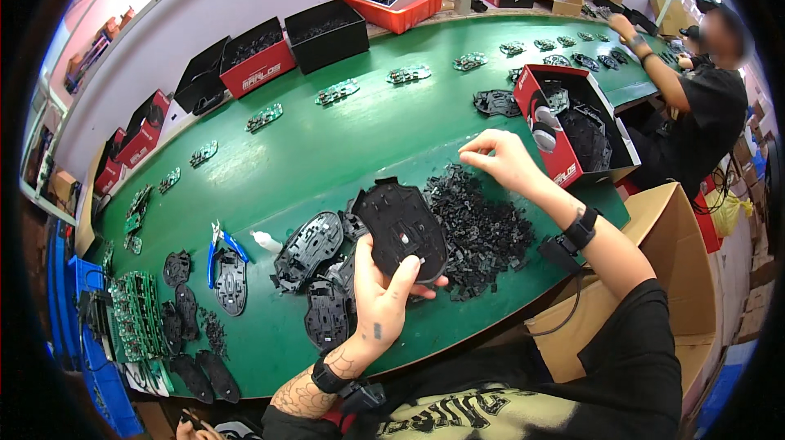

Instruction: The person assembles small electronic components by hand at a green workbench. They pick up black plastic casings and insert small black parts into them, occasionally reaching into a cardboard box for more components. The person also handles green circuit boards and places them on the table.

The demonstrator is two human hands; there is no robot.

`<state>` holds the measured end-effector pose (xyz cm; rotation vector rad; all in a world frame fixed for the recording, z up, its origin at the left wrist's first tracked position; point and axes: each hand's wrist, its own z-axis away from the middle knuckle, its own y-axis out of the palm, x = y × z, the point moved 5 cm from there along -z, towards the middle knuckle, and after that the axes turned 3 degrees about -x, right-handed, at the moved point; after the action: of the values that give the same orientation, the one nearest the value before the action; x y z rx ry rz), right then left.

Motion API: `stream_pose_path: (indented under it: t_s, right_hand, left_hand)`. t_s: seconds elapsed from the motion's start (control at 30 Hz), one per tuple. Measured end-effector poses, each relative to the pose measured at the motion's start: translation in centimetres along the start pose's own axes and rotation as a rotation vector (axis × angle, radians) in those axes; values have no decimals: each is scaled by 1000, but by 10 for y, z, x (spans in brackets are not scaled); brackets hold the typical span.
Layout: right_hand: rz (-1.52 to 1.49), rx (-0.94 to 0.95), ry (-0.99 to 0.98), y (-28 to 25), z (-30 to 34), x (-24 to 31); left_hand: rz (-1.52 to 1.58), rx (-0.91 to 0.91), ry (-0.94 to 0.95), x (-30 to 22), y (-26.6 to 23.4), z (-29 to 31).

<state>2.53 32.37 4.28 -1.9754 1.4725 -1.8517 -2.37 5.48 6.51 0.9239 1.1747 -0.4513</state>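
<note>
A green workbench (311, 145) runs along a pale wall, and on it spreads a pile of small black plastic pieces (484, 235). Just left of that pile, the left hand (384, 301) grasps a black plastic shell (392, 223), thumb across its near edge. The right hand (509, 163) hovers over the pile's far side, thumb and forefinger drawn together; whether they pinch a small piece I cannot tell. More black shells (311, 248) lie left of the pile, with blue-handled nippers (211, 264) farther left; green circuit boards (338, 92) line up beyond it.
</note>
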Motion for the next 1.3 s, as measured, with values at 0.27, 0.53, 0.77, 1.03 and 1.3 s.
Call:
stream_pose_path:
  t_s: [0.27, 0.53, 0.77, 1.03, 1.3]
  right_hand:
    - [68, 81, -153, 17, 6, 2]
    - [-498, 125, 191, 5, 20, 40]
    - [-760, 276, 156, 19, 73, 103]
    - [-924, 206, 218, 30, 81, 97]
    - [-1180, 476, 509, 41, 81, 85]
  left_hand:
    - [-64, 17, 10, 7, 5, 2]
    - [-24, -26, -5, 6, 3, 2]
    - [-37, 75, 16, 10, 13, 4]
    - [-83, 89, 156, 16, 18, 10]
    - [-194, 226, 155, 27, 19, 10]
